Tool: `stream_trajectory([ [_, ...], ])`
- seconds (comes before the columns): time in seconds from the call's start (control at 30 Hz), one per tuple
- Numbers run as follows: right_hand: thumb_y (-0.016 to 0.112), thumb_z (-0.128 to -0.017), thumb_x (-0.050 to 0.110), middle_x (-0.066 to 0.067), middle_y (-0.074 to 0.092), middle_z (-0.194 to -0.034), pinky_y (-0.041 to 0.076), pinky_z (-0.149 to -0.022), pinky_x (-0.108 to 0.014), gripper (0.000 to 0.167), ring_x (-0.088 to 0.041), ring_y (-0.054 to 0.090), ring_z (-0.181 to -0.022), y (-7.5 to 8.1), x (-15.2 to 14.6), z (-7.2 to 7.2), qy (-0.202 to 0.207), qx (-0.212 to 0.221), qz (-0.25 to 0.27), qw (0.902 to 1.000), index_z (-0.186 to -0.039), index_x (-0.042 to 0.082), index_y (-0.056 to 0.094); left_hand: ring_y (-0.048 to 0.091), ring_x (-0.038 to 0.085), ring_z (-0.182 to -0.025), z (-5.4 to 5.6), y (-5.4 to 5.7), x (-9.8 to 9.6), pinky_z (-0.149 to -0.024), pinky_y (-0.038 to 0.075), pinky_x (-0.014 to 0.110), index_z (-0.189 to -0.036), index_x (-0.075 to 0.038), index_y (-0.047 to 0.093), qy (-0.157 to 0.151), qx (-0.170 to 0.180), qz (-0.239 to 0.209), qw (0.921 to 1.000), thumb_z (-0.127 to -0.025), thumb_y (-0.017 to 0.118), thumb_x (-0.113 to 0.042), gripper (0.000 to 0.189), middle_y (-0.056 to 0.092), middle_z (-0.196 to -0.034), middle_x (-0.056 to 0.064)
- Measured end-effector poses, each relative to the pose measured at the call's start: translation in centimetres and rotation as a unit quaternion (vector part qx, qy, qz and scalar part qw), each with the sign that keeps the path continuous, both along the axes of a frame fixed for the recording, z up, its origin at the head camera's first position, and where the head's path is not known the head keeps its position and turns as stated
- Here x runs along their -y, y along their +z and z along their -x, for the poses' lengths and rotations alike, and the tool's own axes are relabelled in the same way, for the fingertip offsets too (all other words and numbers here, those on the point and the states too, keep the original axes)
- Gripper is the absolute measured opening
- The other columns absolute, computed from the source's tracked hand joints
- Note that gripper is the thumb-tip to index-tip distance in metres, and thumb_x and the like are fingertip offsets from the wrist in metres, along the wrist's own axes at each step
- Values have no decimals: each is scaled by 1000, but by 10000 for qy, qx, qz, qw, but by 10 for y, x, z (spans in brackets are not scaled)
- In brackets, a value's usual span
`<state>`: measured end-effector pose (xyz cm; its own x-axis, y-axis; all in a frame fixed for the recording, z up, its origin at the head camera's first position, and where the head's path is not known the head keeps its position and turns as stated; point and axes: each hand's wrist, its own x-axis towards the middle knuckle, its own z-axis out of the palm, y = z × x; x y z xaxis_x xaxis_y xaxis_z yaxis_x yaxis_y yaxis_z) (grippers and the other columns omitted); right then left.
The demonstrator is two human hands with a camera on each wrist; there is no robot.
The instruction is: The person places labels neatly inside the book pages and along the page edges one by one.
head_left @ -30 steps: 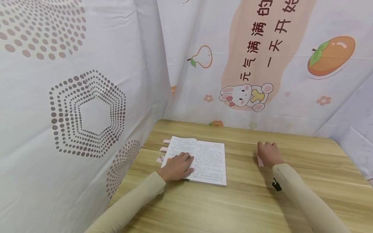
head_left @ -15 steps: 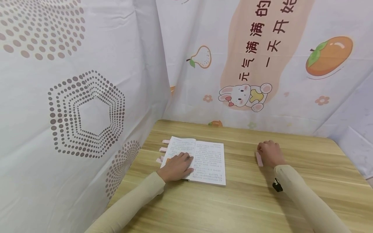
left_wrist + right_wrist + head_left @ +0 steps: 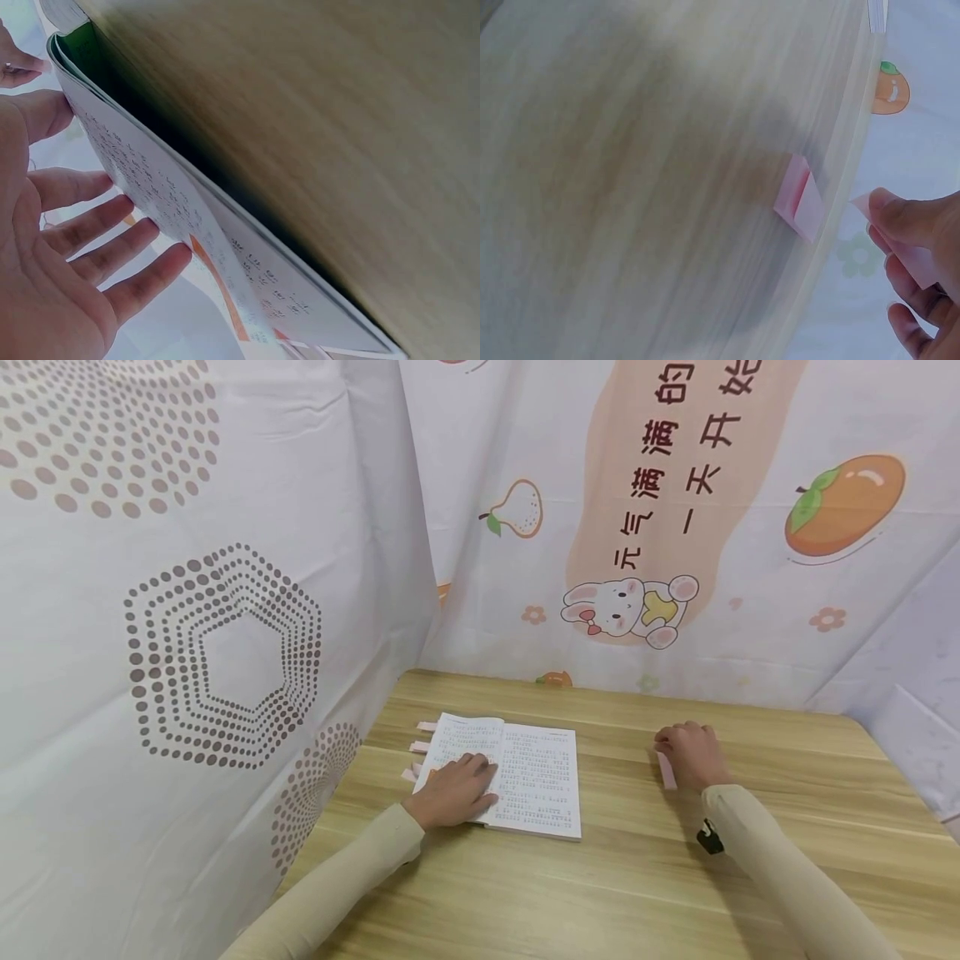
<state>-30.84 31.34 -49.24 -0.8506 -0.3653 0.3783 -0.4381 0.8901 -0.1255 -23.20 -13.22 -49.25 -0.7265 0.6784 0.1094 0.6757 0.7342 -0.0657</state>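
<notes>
My left hand (image 3: 453, 789) rests on the left page of an open book (image 3: 536, 777), its fingers spread and nearly straight. In the left wrist view, the fingertips touch the printed page (image 3: 142, 169) near an orange strip (image 3: 214, 277). Toward the right of the table, my right hand (image 3: 696, 756) is beside a pink pad of sticky notes (image 3: 667, 770). The right wrist view shows that hand pinching a loose pink sticky note (image 3: 913, 259) between thumb and fingers. Apart from it, the pad (image 3: 795, 199) lies on the wood with its top sheet slightly raised.
Several pink tabs (image 3: 420, 747) stick out from the book's left edge. The wooden table (image 3: 555, 893) meets a printed curtain (image 3: 495, 635) at the back and a dotted one (image 3: 360, 568) on the left. A small black object (image 3: 709, 837) shows under the right sleeve.
My right hand has shifted slightly left off the pink pad, so more of the pad shows. The left hand and the book stay in place.
</notes>
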Motion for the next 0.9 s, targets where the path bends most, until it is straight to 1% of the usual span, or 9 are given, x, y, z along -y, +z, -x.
stream_trajectory([
  [0.17, 77, -91, 8, -14, 75, -92, 48, -80, -65, 10, -36, 66, -84, -2, 3, 1, 117, -68, -92, 9999, -100, 4, 80, 56, 32, -127, 0, -1, 1, -93, 56, 43, -143, 1, 56, 46, 21, -32, 10000, -108, 52, -41, 55, 54, -144, 18],
  [0.33, 79, -90, 8, -10, 76, -90, 47, -80, -64, 9, -33, 64, -82, -2, 10, 2, 166, -84, -115, 9998, -98, 7, 80, 51, 32, -134, 2, -1, 2, -99, 53, 47, -147, 0, 53, 125, 204, 29, 9997, -109, 49, -43, 58, 51, -149, 18],
  [0.47, 80, -89, 9, -7, 77, -89, 46, -79, -62, 8, -30, 61, -80, -2, 16, 2, 198, -50, -188, 9996, -98, 8, 80, 50, 32, -136, 2, -2, 2, -101, 52, 47, -148, 0, 52, 119, 224, 45, 9997, -109, 49, -44, 59, 52, -149, 18],
  [0.7, 81, -89, 11, -5, 77, -89, 45, -77, -58, 8, -27, 59, -77, -1, 27, 4, 296, -74, -194, 9993, -97, 10, 80, 48, 33, -138, 2, -1, 4, -106, 48, 45, -148, 2, 51, 54, 360, -88, 9993, -109, 49, -44, 61, 51, -149, 19],
  [0.9, 82, -88, 11, -3, 76, -88, 46, -77, -57, 6, -26, 58, -77, -4, 38, 7, 372, -208, -259, 9988, -94, 11, 80, 48, 34, -137, 3, -3, 6, -106, 48, 44, -148, 3, 50, -18, 412, -138, 9991, -108, 50, -45, 63, 50, -149, 21],
])
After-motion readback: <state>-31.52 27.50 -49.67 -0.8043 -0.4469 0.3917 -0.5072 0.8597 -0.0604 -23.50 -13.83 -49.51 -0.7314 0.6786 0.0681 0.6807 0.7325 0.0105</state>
